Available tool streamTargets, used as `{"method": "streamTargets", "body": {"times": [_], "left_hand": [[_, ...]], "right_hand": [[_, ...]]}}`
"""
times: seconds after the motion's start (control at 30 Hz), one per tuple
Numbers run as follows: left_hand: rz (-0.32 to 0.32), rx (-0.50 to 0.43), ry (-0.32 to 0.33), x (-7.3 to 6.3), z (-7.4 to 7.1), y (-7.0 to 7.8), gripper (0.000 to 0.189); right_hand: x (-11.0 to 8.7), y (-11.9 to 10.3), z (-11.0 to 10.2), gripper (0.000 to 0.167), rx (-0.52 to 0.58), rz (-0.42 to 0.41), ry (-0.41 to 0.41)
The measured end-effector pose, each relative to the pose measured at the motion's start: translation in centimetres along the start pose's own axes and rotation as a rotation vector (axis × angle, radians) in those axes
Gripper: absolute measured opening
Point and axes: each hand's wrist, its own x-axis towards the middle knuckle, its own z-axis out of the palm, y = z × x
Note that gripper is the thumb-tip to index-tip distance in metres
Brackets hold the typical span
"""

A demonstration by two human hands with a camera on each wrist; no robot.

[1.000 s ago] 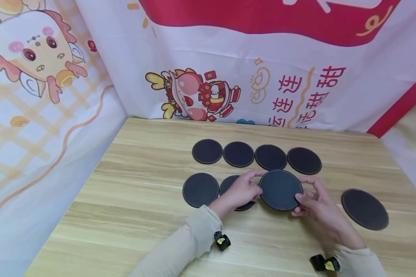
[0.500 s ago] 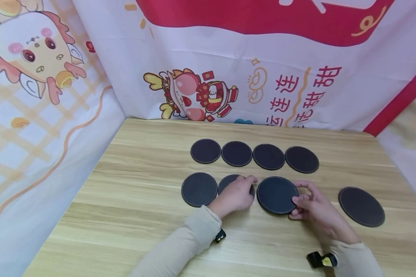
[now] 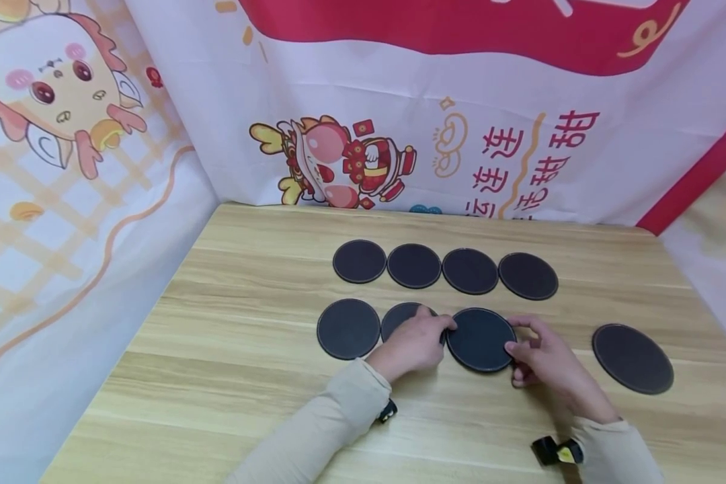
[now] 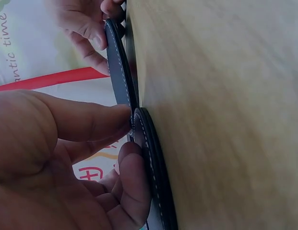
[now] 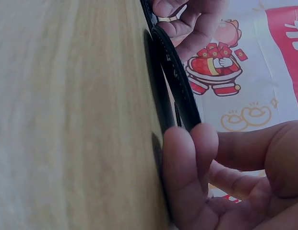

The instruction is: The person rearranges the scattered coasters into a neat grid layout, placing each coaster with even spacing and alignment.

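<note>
In the head view a round black coaster (image 3: 481, 340) with stitched edging lies tilted low over the table. My right hand (image 3: 547, 363) pinches its right rim between thumb and fingers. That rim is raised off the wood, as the right wrist view shows with a gap below the coaster (image 5: 180, 86). At the opposite rim, my left hand (image 3: 414, 339) has thumb and index finger together on the edge. Its other fingers are curled against the neighbouring coaster (image 3: 399, 317), which it partly covers. Left of that lies another black coaster (image 3: 348, 329).
A row of several black coasters (image 3: 414, 266) lies farther back on the wooden table (image 3: 248, 376). A single coaster (image 3: 632, 358) lies apart at the right. A printed white cloth (image 3: 339, 81) hangs behind the table.
The held coaster has come down and slightly left towards its neighbour. My left hand left its rim, then came back to it. My right hand has kept its grip.
</note>
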Motion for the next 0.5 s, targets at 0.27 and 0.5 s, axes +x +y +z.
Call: {"method": "streamTargets", "body": {"times": [0.27, 0.5], "left_hand": [[0.017, 0.009, 0.006, -0.05, -0.04, -0.04, 0.049], [0.023, 0.007, 0.007, -0.12, -0.06, -0.03, 0.047]], "right_hand": [[0.08, 0.12, 0.36, 0.052, -0.176, -0.026, 0.032], [-0.14, -0.02, 0.50, 0.052, -0.211, -0.035, 0.034]]}}
